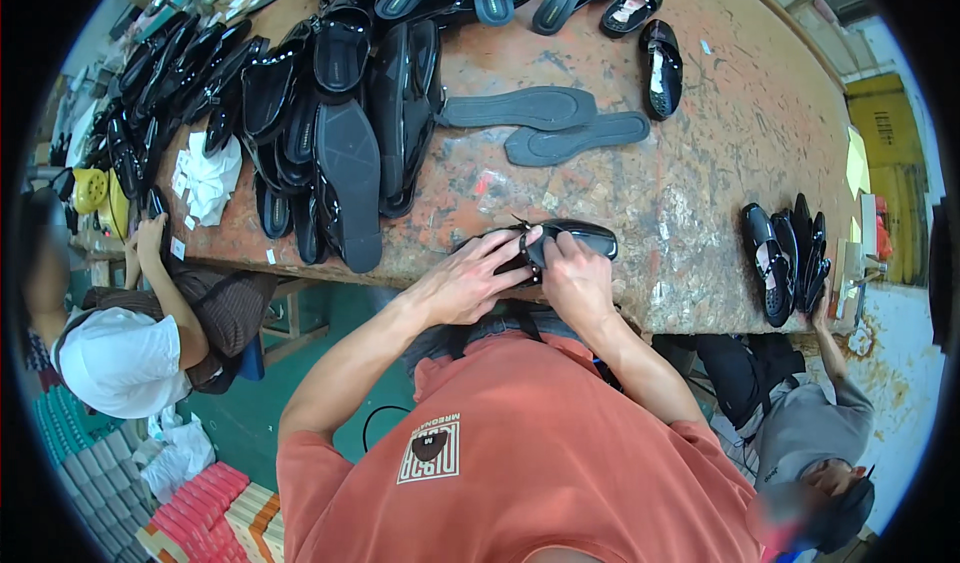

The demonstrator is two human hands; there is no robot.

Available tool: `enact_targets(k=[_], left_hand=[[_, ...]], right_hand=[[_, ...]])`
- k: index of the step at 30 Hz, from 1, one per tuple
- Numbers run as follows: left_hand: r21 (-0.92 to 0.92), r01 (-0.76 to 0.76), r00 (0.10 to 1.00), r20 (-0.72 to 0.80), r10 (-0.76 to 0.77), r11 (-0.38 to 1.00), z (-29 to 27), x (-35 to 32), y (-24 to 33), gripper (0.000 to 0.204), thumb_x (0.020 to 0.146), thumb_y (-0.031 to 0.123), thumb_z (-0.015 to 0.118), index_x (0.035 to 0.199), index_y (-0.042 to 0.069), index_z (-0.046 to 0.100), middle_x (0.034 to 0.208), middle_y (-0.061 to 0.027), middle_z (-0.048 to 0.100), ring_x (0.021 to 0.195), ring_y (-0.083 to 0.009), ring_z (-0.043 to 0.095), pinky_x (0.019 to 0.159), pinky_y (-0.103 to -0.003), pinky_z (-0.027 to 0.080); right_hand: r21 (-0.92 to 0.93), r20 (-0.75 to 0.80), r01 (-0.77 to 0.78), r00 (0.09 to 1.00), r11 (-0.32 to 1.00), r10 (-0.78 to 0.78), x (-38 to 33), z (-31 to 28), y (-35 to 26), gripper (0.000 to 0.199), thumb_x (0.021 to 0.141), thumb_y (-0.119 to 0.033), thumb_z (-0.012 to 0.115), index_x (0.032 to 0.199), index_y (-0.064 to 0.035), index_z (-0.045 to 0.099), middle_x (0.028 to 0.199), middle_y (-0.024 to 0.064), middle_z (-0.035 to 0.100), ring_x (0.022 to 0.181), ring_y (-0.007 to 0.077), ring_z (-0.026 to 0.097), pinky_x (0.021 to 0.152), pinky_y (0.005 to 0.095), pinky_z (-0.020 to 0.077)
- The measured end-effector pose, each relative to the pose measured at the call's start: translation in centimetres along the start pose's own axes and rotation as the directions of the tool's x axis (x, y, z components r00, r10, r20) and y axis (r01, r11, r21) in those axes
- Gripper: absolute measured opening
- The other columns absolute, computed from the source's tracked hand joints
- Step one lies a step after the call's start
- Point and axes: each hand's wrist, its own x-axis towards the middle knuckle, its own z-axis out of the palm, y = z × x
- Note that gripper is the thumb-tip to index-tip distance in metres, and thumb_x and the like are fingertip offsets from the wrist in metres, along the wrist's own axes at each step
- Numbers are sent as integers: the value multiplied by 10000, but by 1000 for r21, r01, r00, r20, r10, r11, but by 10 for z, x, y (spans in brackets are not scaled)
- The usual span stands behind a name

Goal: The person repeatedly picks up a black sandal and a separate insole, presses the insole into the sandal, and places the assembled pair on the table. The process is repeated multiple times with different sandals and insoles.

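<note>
A glossy black shoe [597, 235] lies at the table's near edge, its rounded end pointing right. A strap with small pale studs crosses it between my hands. My left hand [468, 285] grips the shoe's left part, with fingertips at the studded strap. My right hand [577, 281] has its fingers bent and pressed into the shoe just right of the strap. My hands cover much of the shoe's middle, so its opening is mostly hidden. Beyond it lie two flat dark grey soles, one [520, 109] behind the other [580, 138].
Black shoes [345, 178] are heaped at the left of the worn table [720, 163]. One black shoe [661, 68] lies at the far side. Several more [768, 263] stand at the right edge beside a co-worker [815, 423]. Another person [130, 353] sits left, near crumpled white paper [208, 178].
</note>
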Motion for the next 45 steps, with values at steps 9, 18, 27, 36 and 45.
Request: enact_targets(k=[9,18,27,36,45], left_hand=[[38,-32,984,175,25,999,-14,3,-6,638,803,10,742,1430,108,675,1666,-154,429,1538,-403,424,1258,-498,429],[106,-84,941,337,44,991,-24,24,3,927,714,248,808,1563,20,514,1754,-184,330,1644,-370,281,1324,-469,331],[227,-173,945,314,96,958,-3,48,13,857,681,242,767,1455,-80,586,1654,-187,480,1581,-373,386,1325,-437,313],[193,-185,963,230,140,964,11,71,13,726,779,246,770,1412,-66,599,1573,-233,546,1465,-404,516,1231,-470,437],[-417,263,830,-363,-425,870,-67,27,28,718,780,6,704,1482,33,556,1554,-213,551,1429,-428,558,1209,-481,459]], right_hand=[[54,-177,272,950,961,-259,-7,1,8,300,776,-135,809,1070,-88,772,881,44,607,814,233,617,665,385,438],[353,50,140,985,925,-168,-13,-17,87,1129,679,-339,971,1639,-84,433,1614,215,482,1497,451,454,1292,588,330],[453,26,56,997,890,-76,-15,0,96,1146,651,-194,973,1636,-33,410,1555,205,553,1472,407,500,1296,550,348],[484,25,29,999,874,-46,-14,5,102,1156,659,-191,972,1653,-45,401,1626,190,520,1519,394,475,1296,527,352],[125,-104,433,900,892,-423,-12,-48,76,224,838,-295,868,991,-143,806,1352,36,710,1305,272,597,1124,562,397]])
